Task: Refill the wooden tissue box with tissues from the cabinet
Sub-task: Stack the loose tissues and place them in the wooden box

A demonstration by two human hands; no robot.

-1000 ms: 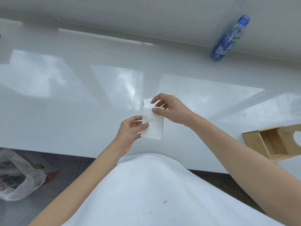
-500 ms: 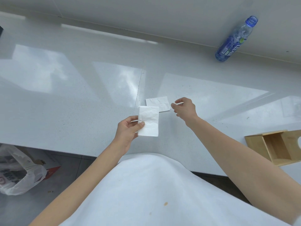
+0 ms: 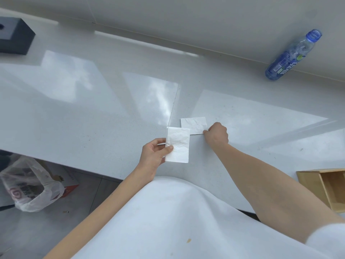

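My left hand (image 3: 154,156) holds a folded white tissue stack (image 3: 177,144) upright above the counter, thumb on its front. A second white tissue (image 3: 194,125) lies flat on the white countertop (image 3: 93,113) just beyond it. My right hand (image 3: 216,134) rests on the counter with its fingertips pinching the right edge of that flat tissue. The wooden tissue box (image 3: 328,187) lies open at the right edge of the view, partly cut off; the part of its inside that shows looks bare.
A blue plastic bottle (image 3: 291,57) lies at the back right near the wall. A dark block (image 3: 15,37) sits at the back left corner. Below the counter's front edge, a plastic bag (image 3: 29,187) sits in a cardboard box on the floor.
My right hand peeled one tissue off the stack, laid it on the counter and now pinches its right edge. My left hand has kept the stack. The view shifted left.
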